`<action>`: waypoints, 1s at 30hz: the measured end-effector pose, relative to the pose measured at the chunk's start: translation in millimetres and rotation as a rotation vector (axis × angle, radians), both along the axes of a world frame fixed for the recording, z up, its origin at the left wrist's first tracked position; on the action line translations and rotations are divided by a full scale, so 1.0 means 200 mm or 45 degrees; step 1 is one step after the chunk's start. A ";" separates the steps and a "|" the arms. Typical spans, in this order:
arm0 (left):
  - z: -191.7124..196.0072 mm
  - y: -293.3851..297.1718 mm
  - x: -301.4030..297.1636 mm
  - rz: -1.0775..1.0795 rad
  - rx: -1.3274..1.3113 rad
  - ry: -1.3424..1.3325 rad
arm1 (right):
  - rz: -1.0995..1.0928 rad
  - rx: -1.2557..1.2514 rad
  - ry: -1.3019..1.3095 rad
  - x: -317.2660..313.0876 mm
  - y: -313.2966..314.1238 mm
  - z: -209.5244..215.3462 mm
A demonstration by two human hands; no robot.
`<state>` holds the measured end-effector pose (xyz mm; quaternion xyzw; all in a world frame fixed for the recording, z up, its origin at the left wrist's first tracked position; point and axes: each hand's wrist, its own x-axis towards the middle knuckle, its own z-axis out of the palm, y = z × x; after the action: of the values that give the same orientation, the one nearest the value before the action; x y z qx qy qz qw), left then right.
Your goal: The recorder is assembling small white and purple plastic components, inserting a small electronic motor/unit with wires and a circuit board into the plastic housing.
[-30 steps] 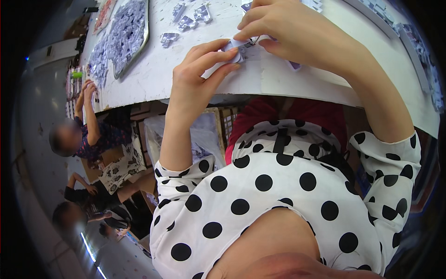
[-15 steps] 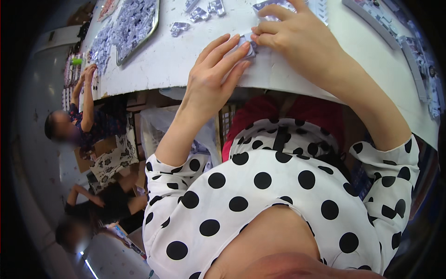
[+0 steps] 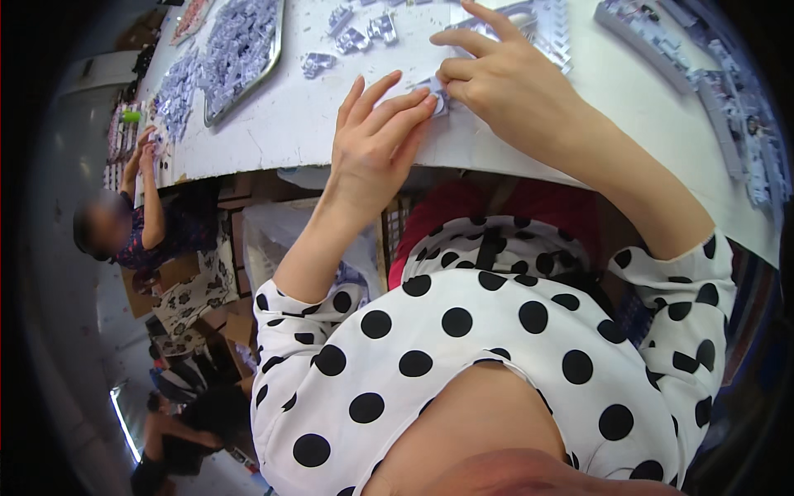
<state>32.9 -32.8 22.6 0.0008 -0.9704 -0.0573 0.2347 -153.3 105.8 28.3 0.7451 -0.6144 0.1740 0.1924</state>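
In the head view, a tray (image 3: 279, 43) heaped with small pale violet pieces is taken as the landmark on the white desk (image 3: 248, 150). To the right of the tray, about level with its near corner, the part (image 3: 440, 104) is seen, small and pale violet, partly covered by fingers.

The part is touched by the fingertips of the left grip (image 3: 368, 136); its fingers are slightly spread and the thumb is hidden, so whether the part is pinched or only pressed cannot be told. By the right grip (image 3: 514, 83), farther right of the tray, the part is met at its far side, with two fingers lifted clear and the others curled; whether anything is held there cannot be told.

Close two-handed work on a single part is judged to be in hand. For the next move, a steady left grip and a small, exact fingertip action by the right grip seem to be called for.

Loose pieces (image 3: 354, 39) are scattered just right of the tray. Filled strips (image 3: 718, 124) are set far to its right. Left of the tray, a co-worker's hands (image 3: 145, 140) are held at the desk.
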 end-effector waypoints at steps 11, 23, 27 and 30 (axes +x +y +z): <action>-0.06 -0.13 -0.06 0.156 1.138 -0.049 | -0.192 -0.037 -0.103 0.00 -0.13 -0.04; -0.02 -0.09 -0.14 0.105 0.437 0.102 | -0.185 0.099 -0.104 -0.08 -0.16 -0.02; 0.13 -0.10 -0.21 0.061 0.393 0.252 | -0.012 -0.238 -0.505 -0.28 -0.07 0.04; 0.28 -0.01 -0.29 0.045 0.421 0.339 | -0.127 0.048 -0.730 -0.44 0.13 0.09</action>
<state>-24.5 -35.8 77.9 0.0488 -0.9081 -0.2111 0.3583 -241.0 132.5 46.4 0.6379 -0.6827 0.3565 0.0053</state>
